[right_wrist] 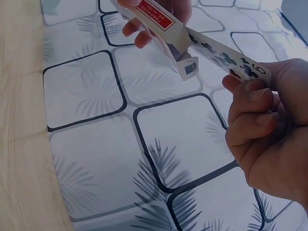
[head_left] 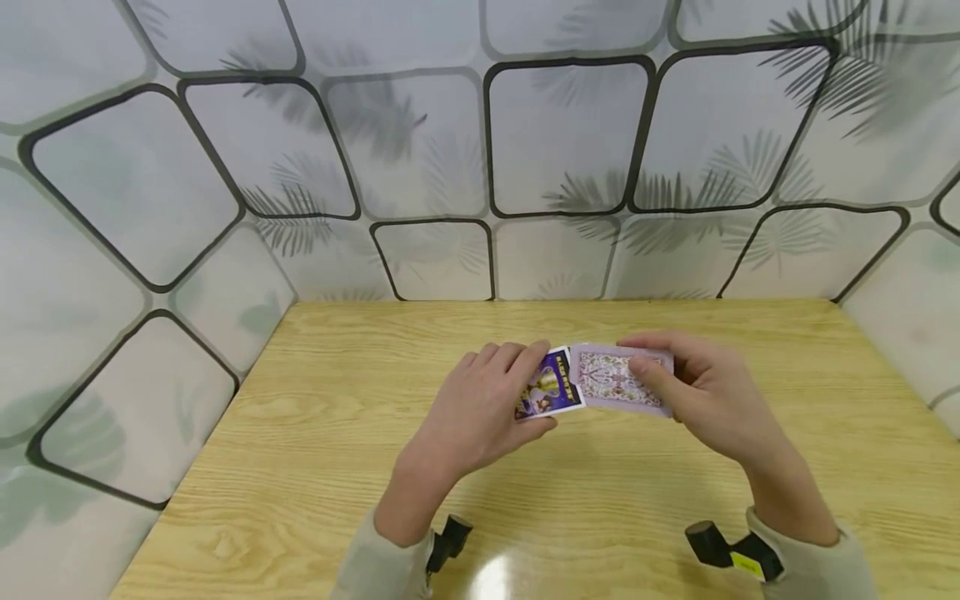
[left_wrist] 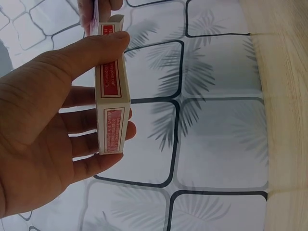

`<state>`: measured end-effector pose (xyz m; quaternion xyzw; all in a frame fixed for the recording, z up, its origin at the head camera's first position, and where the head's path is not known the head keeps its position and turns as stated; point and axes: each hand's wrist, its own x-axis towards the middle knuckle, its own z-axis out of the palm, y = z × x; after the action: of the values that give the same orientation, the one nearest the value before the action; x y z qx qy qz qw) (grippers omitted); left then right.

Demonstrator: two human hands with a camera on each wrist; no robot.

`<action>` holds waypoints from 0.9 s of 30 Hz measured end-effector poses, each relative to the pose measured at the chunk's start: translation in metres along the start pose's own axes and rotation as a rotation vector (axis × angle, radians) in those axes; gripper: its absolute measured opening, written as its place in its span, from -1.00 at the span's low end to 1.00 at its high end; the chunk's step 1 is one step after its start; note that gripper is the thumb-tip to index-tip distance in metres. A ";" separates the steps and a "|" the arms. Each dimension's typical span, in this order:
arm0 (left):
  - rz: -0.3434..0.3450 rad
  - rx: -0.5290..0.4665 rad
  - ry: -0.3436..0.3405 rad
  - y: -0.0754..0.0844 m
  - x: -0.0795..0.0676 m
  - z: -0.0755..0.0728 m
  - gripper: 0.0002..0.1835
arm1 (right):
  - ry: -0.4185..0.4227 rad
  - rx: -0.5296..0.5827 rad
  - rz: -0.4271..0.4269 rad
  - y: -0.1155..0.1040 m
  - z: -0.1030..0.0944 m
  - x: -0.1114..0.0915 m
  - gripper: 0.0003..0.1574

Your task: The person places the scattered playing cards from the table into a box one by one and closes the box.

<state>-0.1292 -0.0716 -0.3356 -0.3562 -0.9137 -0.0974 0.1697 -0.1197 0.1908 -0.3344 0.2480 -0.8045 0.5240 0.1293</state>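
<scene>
My left hand (head_left: 480, 400) grips a small card box (left_wrist: 111, 82), thumb on one narrow side and fingers on the other. The box has cream sides with red printed panels; a purple picture (head_left: 551, 386) with a white border shows beside the left fingers in the head view. My right hand (head_left: 705, 387) pinches playing cards (head_left: 615, 377) by their outer end, lilac patterned backs up. In the right wrist view, the face (right_wrist: 226, 57) shows black clubs. The cards' other end meets the box's open end, where a flap (right_wrist: 188, 67) stands out; how far inside they reach is hidden.
Both hands are above a light wood table (head_left: 300, 467). A patterned cloth wall (head_left: 566, 137) with dark rounded outlines and leaf prints stands behind it and at the sides. Black wrist mounts (head_left: 450, 540) sit at both sleeves.
</scene>
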 end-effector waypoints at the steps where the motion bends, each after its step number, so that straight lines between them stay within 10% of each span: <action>1: 0.004 0.000 0.004 0.000 0.000 0.000 -0.14 | -0.009 -0.001 0.011 -0.001 0.000 0.000 -0.68; 27: 0.040 0.029 0.048 0.004 0.001 0.006 -0.20 | -0.055 -0.016 0.079 -0.004 0.000 -0.001 -0.75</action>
<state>-0.1289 -0.0659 -0.3404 -0.3696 -0.9033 -0.0891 0.1987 -0.1172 0.1894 -0.3321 0.2294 -0.8210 0.5152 0.0886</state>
